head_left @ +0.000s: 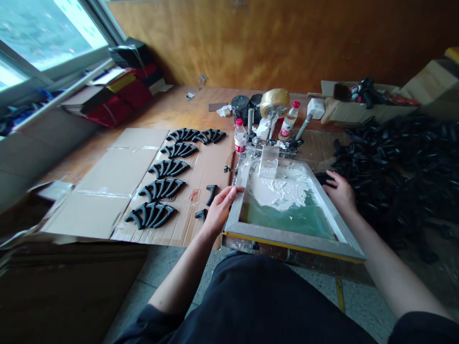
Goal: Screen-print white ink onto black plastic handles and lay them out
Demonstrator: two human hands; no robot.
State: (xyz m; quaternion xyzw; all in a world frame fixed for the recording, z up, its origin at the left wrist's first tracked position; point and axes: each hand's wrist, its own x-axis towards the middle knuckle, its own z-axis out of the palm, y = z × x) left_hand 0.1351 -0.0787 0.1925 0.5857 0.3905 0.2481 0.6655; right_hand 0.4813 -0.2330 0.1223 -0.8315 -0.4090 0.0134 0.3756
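Observation:
A framed screen (287,243) lies in front of me, with white paste (283,191) spread over the far part of its green mesh. A clear block (268,162) rests at its far end. My left hand (223,208) is at the frame's left edge, thumb and forefinger together; whether it grips the frame or a small part is unclear. My right hand (339,191) is beside the right edge with its fingers apart, close to the pile of black parts (376,162). Two single black handles (211,193) lie near my left hand.
Rows of black handles (163,188) lie on flattened cardboard (96,191) at the left. Behind the frame stand a clamp post, two red-capped bottles (289,122), dark tubs (240,107) and a tape roll (275,101). An open carton (358,112) is at the back right.

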